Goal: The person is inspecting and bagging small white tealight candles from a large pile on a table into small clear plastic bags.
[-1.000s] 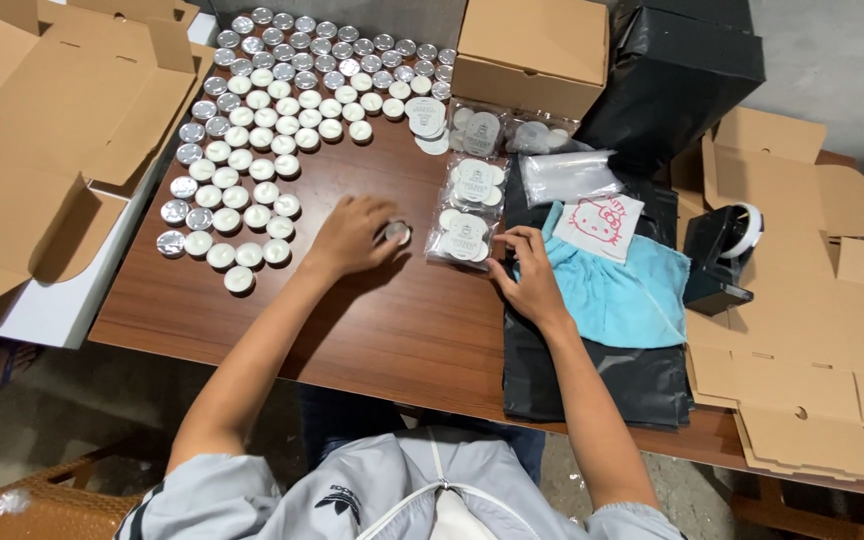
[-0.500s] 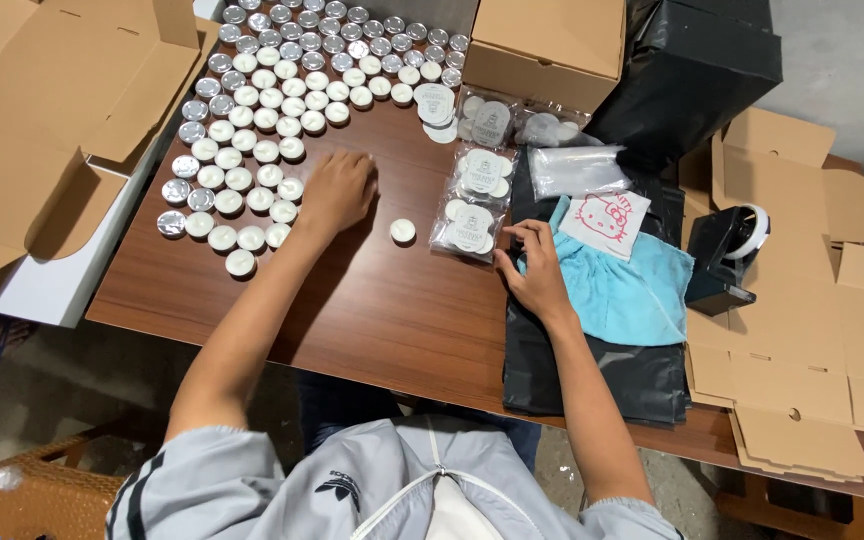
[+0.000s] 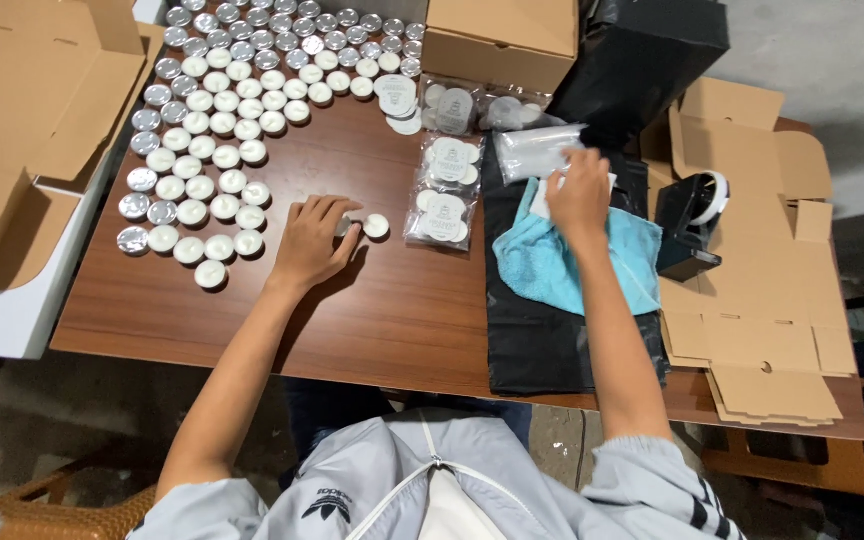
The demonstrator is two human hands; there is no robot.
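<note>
My left hand [image 3: 314,240] rests on the brown table [image 3: 392,310], its fingertips curled on a white tealight candle [image 3: 346,226]. Touching that one on the right is a second loose tealight [image 3: 377,226]. Two clear packets of tealights [image 3: 442,205] lie just right of them. My right hand [image 3: 580,192] hovers over a white card [image 3: 542,197] on a blue cloth [image 3: 562,265], fingertips at the edge of a stack of clear plastic bags [image 3: 534,150]. Whether that hand grips anything is hidden.
Many tealights in rows [image 3: 212,130] fill the table's far left. An open cardboard box [image 3: 22,110] lies left of them. A closed carton [image 3: 497,40] and a black-wrapped box [image 3: 642,60] stand at the back. At right are a tape dispenser [image 3: 692,225] and flat cartons [image 3: 772,330].
My left hand set one tealight down, reached to the rows and came back with another beside the first. My right hand left the packets and moved up right onto the white card.
</note>
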